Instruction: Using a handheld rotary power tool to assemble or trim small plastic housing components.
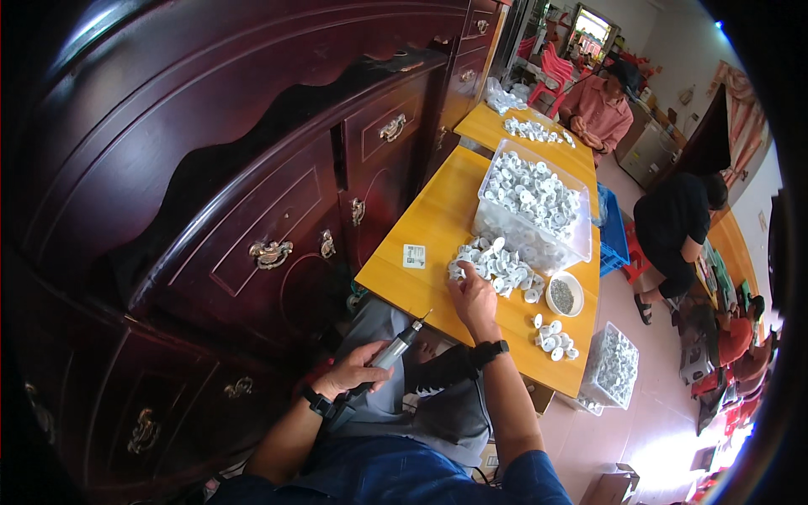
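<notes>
In my left hand [362, 370] is a slim electric screwdriver [392, 348], silver and black, its thin bit pointing up and away over the near table edge. The fingers are wrapped round its body. My right hand [474, 301] reaches onto the table [412, 227], fingers bent together at the left side of a heap of white round plastic parts with stems [505, 271]. Whatever those fingers pinch is too small to make out. A white bowl [565, 295] of small metal pieces, perhaps screws, stands right of the heap. Nearer me lies a smaller group of white parts [554, 340].
A clear bin [534, 240] full of white parts stands behind the heap. A printed card [414, 256] lies left. Dark red wooden cabinets [278, 202] rise along the left. Another filled bin [610, 366] sits right of the table. Across the table, a person [599, 109] handles small parts.
</notes>
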`<move>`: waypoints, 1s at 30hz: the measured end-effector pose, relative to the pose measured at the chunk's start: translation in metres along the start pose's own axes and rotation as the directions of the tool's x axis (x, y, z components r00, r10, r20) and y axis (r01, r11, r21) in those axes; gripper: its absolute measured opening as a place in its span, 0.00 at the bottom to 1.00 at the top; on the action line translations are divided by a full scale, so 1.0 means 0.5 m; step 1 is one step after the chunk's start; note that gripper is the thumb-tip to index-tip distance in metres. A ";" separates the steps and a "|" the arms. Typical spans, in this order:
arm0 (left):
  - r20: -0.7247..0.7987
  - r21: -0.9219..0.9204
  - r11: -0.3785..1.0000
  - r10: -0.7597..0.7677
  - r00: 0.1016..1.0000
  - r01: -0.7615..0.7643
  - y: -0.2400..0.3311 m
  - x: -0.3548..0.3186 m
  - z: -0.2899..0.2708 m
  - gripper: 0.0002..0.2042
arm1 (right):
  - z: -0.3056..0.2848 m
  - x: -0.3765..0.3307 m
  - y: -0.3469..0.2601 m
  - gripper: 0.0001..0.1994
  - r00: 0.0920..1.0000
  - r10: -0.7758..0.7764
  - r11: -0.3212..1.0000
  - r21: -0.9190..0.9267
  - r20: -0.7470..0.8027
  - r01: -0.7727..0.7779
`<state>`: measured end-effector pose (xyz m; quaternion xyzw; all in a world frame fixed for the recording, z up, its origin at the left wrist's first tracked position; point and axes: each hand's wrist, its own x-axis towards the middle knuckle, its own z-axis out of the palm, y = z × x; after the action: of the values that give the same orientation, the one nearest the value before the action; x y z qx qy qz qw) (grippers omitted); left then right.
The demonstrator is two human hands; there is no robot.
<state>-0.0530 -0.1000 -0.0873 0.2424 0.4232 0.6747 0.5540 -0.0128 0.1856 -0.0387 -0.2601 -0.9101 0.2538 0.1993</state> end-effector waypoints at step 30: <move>-0.016 0.014 1.000 -0.021 1.000 0.021 0.007 0.002 0.016 0.34 | -0.036 -0.101 0.050 0.07 0.957 0.212 0.404 0.874 0.197 -0.269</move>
<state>-0.0486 -0.0965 -0.0804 0.2364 0.4350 0.6679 0.5557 0.0449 0.1816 -0.0504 -0.2369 -0.5966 0.7273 0.2428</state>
